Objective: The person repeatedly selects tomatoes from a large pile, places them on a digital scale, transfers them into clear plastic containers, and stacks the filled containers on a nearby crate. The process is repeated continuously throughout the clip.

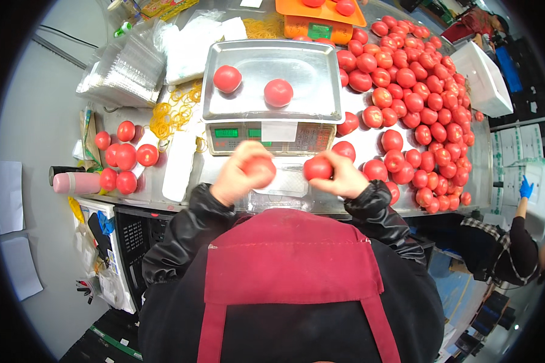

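My left hand [240, 174] is closed around a red tomato [260, 171], slightly blurred, just below the digital scale's display. Another tomato [318, 169] is held by my right hand [343, 174], between thumb and fingers. Two tomatoes rest apart on the metal pan [254, 111] of the scale [229, 144]. Below my hands, near the table edge, lies a clear plastic tray [279, 203], with a white pad [284, 181] above it. A large heap of tomatoes [413, 102] spreads over the right side of the table.
Several tomatoes [126, 156] sit at the left, near a pink bottle [77, 183]. Yellow rubber bands [168, 118], stacked clear trays [122, 68] and an orange scale [295, 28] surround the metal one. A white foam box [481, 77] stands at the right; two other people are beyond.
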A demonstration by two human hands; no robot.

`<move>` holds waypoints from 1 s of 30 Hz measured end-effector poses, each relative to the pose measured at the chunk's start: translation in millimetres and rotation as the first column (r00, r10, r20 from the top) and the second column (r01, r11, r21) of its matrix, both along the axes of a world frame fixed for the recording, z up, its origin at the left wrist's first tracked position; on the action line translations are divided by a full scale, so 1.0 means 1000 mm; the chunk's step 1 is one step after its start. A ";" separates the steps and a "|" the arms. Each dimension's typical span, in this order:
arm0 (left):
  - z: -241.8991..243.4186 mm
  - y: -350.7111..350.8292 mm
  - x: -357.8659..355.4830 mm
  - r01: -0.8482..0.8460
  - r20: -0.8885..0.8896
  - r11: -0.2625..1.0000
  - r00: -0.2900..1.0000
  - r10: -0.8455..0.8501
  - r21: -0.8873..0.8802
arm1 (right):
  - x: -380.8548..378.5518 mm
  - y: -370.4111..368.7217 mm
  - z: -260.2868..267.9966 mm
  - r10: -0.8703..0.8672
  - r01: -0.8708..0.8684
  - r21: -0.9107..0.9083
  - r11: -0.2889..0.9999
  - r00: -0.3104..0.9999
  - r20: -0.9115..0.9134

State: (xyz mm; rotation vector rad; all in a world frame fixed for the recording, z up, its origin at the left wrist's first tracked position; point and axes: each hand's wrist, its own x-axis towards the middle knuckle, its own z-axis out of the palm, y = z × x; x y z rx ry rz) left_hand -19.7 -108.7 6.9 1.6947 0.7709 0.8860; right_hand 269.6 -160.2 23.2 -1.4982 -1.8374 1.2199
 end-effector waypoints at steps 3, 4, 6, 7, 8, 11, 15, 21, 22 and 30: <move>-0.021 -0.017 0.023 0.278 -0.472 0.899 0.877 -0.093 0.339 | -0.025 0.006 -0.005 0.144 -0.152 -0.004 0.988 0.927 0.346; -0.028 -0.019 0.027 0.315 -0.559 0.834 0.829 -0.010 0.452 | -0.032 0.013 -0.006 0.174 -0.210 0.058 0.976 0.911 0.375; -0.040 -0.019 0.033 0.397 -0.652 0.656 0.733 0.194 0.642 | -0.035 0.036 -0.001 0.097 -0.153 0.232 0.961 0.967 0.234; -0.044 -0.019 0.033 0.379 -0.652 0.688 0.736 0.181 0.619 | -0.036 0.053 0.002 0.056 -0.101 0.261 0.960 0.983 0.175; -0.048 -0.019 0.033 0.365 -0.653 0.717 0.740 0.164 0.594 | -0.038 0.071 0.005 -0.057 -0.004 0.378 0.926 0.987 0.150; -0.052 -0.019 0.034 0.364 -0.675 0.737 0.719 0.166 0.570 | -0.057 0.137 0.011 -0.279 0.051 0.765 0.642 0.945 0.171; -0.052 -0.020 0.037 0.328 -0.650 0.759 0.742 0.162 0.563 | -0.083 0.184 0.025 -0.060 -0.025 0.184 0.983 0.897 0.439; -0.055 -0.021 0.036 0.319 -0.653 0.759 0.736 0.179 0.568 | -0.050 0.085 0.047 -0.110 0.050 0.658 0.751 0.993 0.050; -0.057 -0.021 0.035 0.313 -0.641 0.753 0.746 0.182 0.579 | -0.047 0.059 0.040 -0.037 -0.021 0.620 0.784 0.996 0.081; -0.056 -0.020 0.033 0.345 -0.712 0.839 0.699 0.070 0.421 | -0.071 0.028 -0.001 0.226 -0.297 0.637 0.711 0.955 0.193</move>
